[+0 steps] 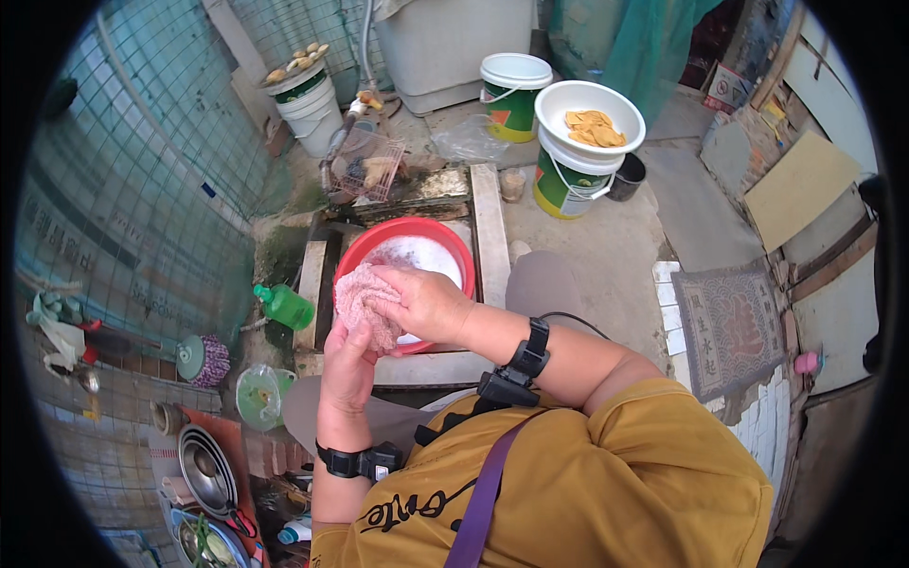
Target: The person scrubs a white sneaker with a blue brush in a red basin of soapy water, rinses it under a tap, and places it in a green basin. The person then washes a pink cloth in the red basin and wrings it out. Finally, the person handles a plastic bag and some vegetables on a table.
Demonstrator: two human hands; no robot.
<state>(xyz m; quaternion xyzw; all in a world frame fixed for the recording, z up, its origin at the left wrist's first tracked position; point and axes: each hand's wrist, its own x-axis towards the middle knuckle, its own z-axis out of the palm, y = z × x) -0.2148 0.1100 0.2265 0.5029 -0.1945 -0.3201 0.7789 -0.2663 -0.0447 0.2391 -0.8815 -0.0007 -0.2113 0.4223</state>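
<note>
A bunched pink terry cloth [366,302] is held between both hands above the near left rim of a red plastic basin [465,266]. My left hand [349,355] grips the cloth's lower left side, its thumb pointing up. From the right, my right hand [426,302] closes its fingers on the cloth's upper right part. White suds [426,253] and liquid show in the basin; my hands and the cloth hide its near left part. Left of the basin a green plastic bottle [287,307] leans over.
Pale stone slabs [490,227] border the basin. A white basin [632,106] with yellow cloths [595,129] rests on a lidded bucket [568,184]. A wire basket [366,167] lies behind. Metal bowls [206,468] stand at lower left; a patterned mat [731,326] lies right.
</note>
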